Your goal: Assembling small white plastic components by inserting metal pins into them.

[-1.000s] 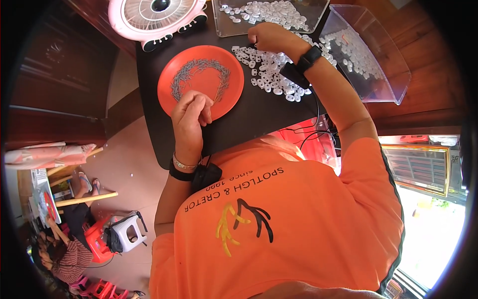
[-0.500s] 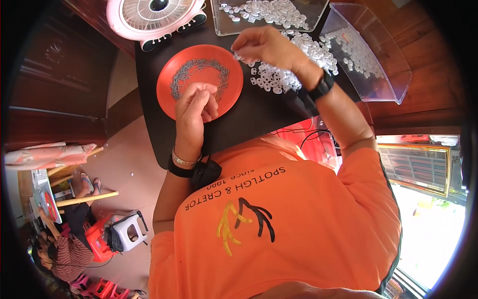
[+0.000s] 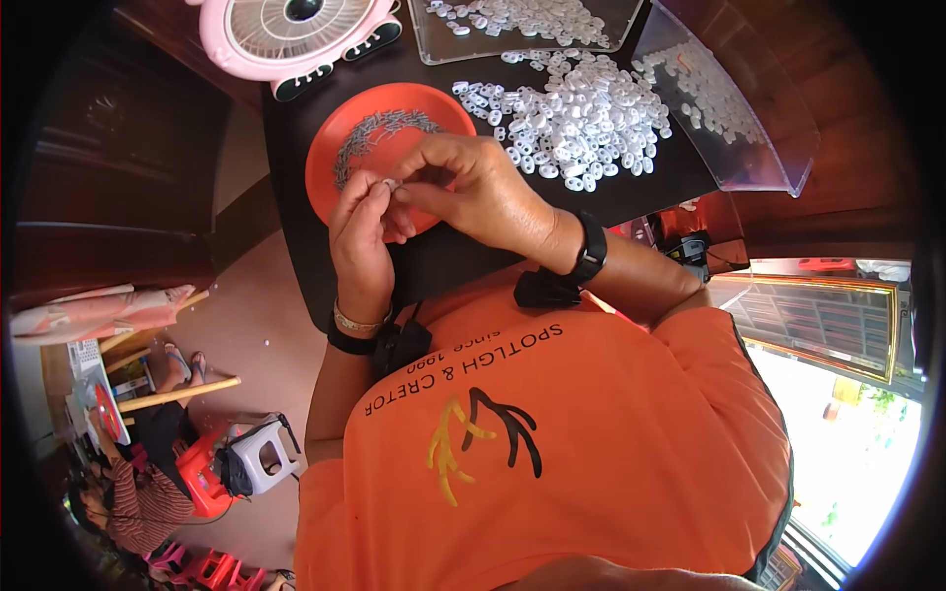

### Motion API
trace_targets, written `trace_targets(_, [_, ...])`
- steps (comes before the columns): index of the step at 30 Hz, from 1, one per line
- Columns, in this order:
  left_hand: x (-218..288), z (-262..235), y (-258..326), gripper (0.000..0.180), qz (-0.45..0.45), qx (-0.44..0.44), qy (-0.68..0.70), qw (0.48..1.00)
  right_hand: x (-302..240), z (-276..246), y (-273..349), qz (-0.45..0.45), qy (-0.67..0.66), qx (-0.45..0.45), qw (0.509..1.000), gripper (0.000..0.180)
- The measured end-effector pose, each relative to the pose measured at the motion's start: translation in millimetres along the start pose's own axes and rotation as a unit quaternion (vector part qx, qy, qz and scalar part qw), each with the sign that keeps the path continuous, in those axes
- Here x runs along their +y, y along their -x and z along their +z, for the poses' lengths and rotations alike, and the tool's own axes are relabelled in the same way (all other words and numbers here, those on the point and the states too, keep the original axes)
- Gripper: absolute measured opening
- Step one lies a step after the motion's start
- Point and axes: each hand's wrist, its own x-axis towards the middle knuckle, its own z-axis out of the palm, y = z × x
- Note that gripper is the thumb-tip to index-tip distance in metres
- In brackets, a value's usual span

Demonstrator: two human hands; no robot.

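Above a red-orange plate [image 3: 322, 187], my two hands meet with their fingertips together. My right hand [image 3: 488, 192] pinches a small white plastic piece [image 3: 391, 184], mostly hidden by the fingers. My left hand [image 3: 363, 246] is closed, thumb against the fingers, touching the same spot; what else it holds is hidden. Thin grey metal pins [image 3: 379, 125], perhaps screws or nails, lie in a ring on the plate. To its right spreads a heap of white oval plastic pieces [image 3: 591, 118] with two holes each.
At the far side stands a clear tray [image 3: 426, 54] of similar pieces. Right of the heap, a clear bin [image 3: 759, 177] holds more. A pink fan [image 3: 222, 44] stands at the far left of the black table [image 3: 305, 266]. Someone in a striped top [image 3: 148, 507] sits at lower left.
My right hand has come from the heap's left edge to my left hand over the plate, bringing a white piece. My left hand stays closed near the plate's front.
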Motion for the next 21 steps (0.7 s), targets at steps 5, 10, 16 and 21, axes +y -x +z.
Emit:
trace_targets(5, [6.6,-3.2,-2.1,0.020,0.055,-0.008,-0.034,0.998,-0.7,-0.4,-17.2,-0.013,0.028,-0.025,0.999,0.009])
trace_targets(10, [9.9,-20.1,-5.4,0.017,0.075,0.003,0.030,0.997,-4.9,-9.3,-39.3,-0.011,0.000,-0.156,0.988,0.015])
trace_targets(16, [19.2,-37.6,-4.1,0.015,0.077,0.040,0.041,0.995,13.5,-22.1,-59.9,-0.086,0.398,-0.159,0.899,0.015])
trace_targets(21, [16.3,-40.6,-1.3,0.014,0.069,0.066,0.028,0.995,28.5,-7.7,-47.8,-0.038,0.470,-0.222,0.854,0.008])
